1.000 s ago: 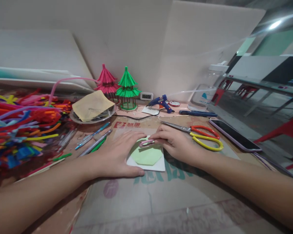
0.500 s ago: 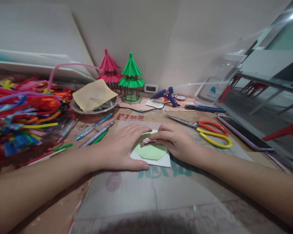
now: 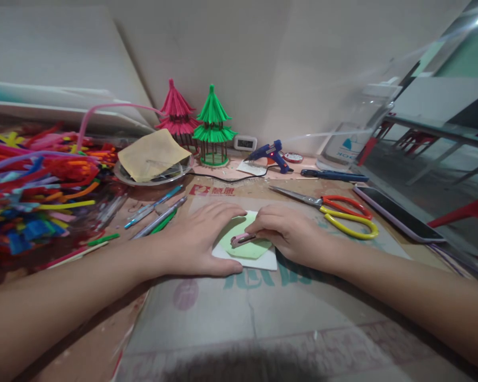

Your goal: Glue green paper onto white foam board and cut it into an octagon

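A pale green paper octagon (image 3: 249, 252) lies on a small white sheet (image 3: 267, 262) in the middle of the cardboard. My left hand (image 3: 205, 239) rests flat along the sheet's left side, thumb stretched out at the near edge and fingers reaching the far edge. Pinched in my right hand (image 3: 289, 231) is a slim pink tool with a dark slot (image 3: 242, 240). Its visible end points left over the octagon; the other end is hidden by my fingers, so its exact kind does not show.
Scissors (image 3: 344, 215), a phone (image 3: 398, 212) and a glue gun (image 3: 273, 155) lie beyond my right hand. Red (image 3: 176, 114) and green (image 3: 213, 127) pagoda models stand at the back. Left are pens (image 3: 153, 207), a paper-topped dish (image 3: 153, 155) and pipe cleaners (image 3: 35, 185).
The pink tool has tilted, its visible end dropping slightly lower over the octagon. My left hand stays nearly still.
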`<state>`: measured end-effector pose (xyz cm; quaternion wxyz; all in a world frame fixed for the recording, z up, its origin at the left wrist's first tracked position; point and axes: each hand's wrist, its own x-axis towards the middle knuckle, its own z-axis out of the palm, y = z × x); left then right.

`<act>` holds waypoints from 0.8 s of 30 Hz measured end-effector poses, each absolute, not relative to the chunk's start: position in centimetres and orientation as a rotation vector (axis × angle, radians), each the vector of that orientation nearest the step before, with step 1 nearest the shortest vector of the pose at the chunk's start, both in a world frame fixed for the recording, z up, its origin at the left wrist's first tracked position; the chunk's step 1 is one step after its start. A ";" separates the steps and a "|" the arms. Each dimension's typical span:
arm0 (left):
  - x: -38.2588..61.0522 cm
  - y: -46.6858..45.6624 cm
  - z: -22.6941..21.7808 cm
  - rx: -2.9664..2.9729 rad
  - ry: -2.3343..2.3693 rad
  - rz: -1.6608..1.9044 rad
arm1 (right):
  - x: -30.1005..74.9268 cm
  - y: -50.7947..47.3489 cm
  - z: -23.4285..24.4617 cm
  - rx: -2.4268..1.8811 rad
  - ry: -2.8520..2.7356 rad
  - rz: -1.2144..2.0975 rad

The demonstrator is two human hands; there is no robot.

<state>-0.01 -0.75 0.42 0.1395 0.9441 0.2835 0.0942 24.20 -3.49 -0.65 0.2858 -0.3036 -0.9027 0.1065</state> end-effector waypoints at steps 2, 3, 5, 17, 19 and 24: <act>0.0 -0.8 0.5 2.725 0.825 0.261 | 24.2 -3.6 -0.6 -0.790 -2.415 0.274; 0.0 -0.8 0.6 2.723 0.827 0.263 | 24.2 -3.7 -0.6 -0.783 -2.414 0.272; 0.1 -0.9 0.6 2.722 0.830 0.274 | 24.2 -3.9 -0.6 -0.784 -2.409 0.287; 0.0 -0.7 0.4 2.777 0.812 0.283 | 24.5 -4.5 -0.6 -0.755 -2.413 0.347; 0.1 -0.7 0.4 2.773 0.812 0.284 | 24.5 -4.5 -0.6 -0.750 -2.414 0.345; 0.1 -0.8 0.4 2.762 0.813 0.289 | 24.8 -4.8 -0.4 -0.752 -2.437 0.361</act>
